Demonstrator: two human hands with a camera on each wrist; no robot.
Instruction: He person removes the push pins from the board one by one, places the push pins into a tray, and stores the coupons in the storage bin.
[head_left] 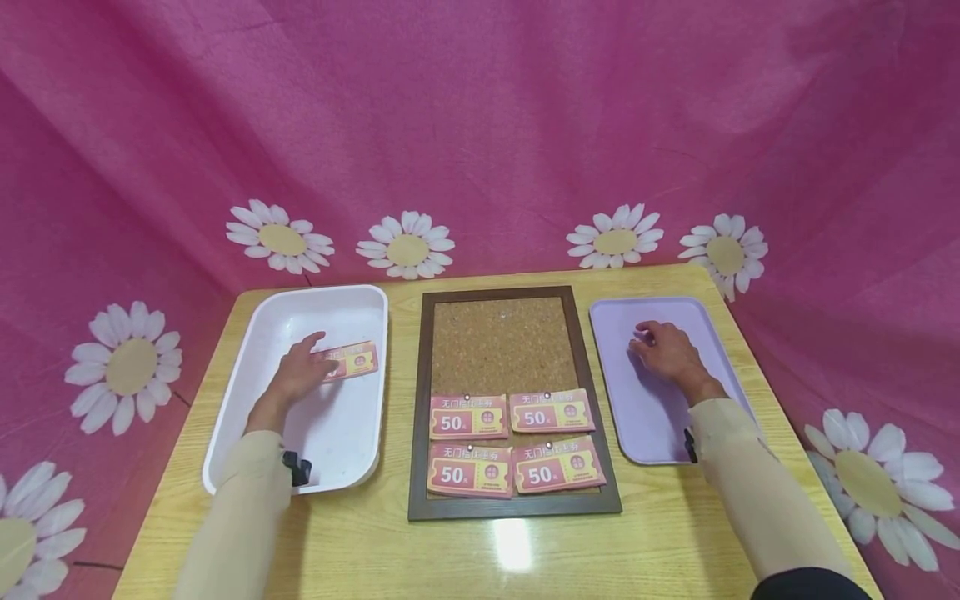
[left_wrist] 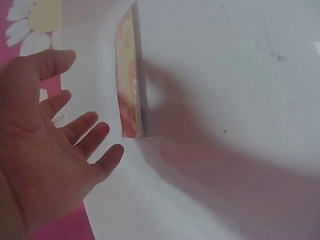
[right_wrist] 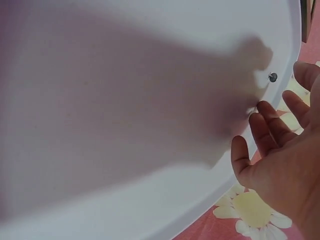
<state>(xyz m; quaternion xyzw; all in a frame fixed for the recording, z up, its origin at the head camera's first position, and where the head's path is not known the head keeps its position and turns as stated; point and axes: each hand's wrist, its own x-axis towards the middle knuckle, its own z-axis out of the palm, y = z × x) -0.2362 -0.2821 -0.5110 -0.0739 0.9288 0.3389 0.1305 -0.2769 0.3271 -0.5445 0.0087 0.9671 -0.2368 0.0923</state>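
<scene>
My left hand (head_left: 298,373) reaches into the white basin (head_left: 258,333) with its fingers spread. Just beyond those fingertips, a pink and yellow coupon stack (left_wrist: 128,80) leans by the basin's side wall, apart from the hand in the left wrist view. Over on the right, my right hand (head_left: 667,357) hovers over the purple tray (head_left: 637,429), fingers slightly bent and holding nothing visible. A small dark push pin (right_wrist: 272,77) lies in that tray near its rim, close to the fingertips. Another small pin is partly hidden at the fingertips.
Between the basin and the tray lies a framed cork board (head_left: 498,346). Several coupon stacks (head_left: 468,417) are pinned on its lower half, in two rows. A wooden table (head_left: 375,542) carries everything, with a pink flowered cloth (head_left: 480,142) rising behind.
</scene>
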